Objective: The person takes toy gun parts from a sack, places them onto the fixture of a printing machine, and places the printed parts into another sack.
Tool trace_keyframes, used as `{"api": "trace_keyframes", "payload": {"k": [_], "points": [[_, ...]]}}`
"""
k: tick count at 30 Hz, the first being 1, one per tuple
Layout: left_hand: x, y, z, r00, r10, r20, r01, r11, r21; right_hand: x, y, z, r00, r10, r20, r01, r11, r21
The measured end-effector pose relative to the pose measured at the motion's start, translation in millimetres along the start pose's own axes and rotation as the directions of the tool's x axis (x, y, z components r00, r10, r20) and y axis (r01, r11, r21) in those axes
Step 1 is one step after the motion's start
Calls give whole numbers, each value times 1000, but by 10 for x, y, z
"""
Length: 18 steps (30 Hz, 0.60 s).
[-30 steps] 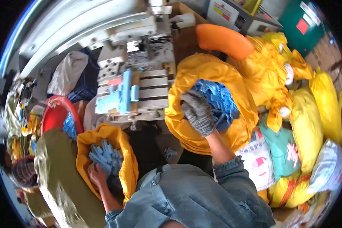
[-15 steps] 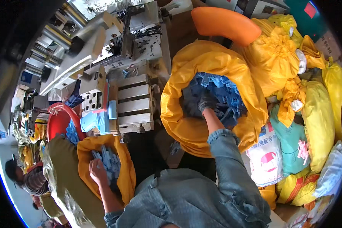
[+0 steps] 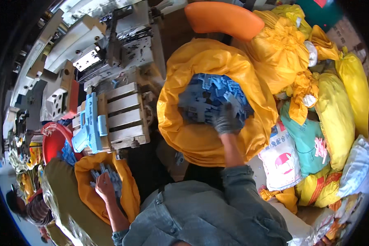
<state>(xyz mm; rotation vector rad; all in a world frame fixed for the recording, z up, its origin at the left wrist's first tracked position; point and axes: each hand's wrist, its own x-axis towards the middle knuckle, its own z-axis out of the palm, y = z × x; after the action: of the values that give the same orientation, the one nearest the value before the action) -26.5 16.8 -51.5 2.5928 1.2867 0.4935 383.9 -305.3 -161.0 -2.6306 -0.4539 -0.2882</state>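
My right hand (image 3: 227,122), in a dark grey glove, is over the large yellow sack (image 3: 217,145) of blue plastic pieces (image 3: 201,108). Its blurred fingers look closed on a pale blue plastic piece (image 3: 234,101); the piece's outline is partly lost among the others. My bare left hand (image 3: 105,187) is curled at the mouth of a smaller yellow sack (image 3: 129,192) holding light blue pieces (image 3: 115,178). Whatever its fingers hold, if anything, is hidden. A light blue toy pistol (image 3: 90,127) rests at the slatted block (image 3: 121,108) of the machine.
Machine plates and metal parts (image 3: 61,90) stand at the upper left, above a red tub (image 3: 49,143). An orange chair back (image 3: 223,20) is behind the large sack. Tied yellow bags (image 3: 336,119) and a green bag (image 3: 301,139) crowd the right. Another person (image 3: 37,209) is at far left.
My right hand has drawn nearer and up from deeper in the large sack, with a pale piece now at its fingers. The view has shifted; my left hand remains at the small sack.
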Motion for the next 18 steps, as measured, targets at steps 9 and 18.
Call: {"api": "trace_keyframes", "payload": {"k": [9,18], "points": [[-46,95,-210,999,-19,-45,20,999,25,-85,277,29,925,92,369,-41,989,-144],[84,329,-301,994,-86,-66,83,996,-35,816,326,-465,680,361,638,-283,932,-226]]}}
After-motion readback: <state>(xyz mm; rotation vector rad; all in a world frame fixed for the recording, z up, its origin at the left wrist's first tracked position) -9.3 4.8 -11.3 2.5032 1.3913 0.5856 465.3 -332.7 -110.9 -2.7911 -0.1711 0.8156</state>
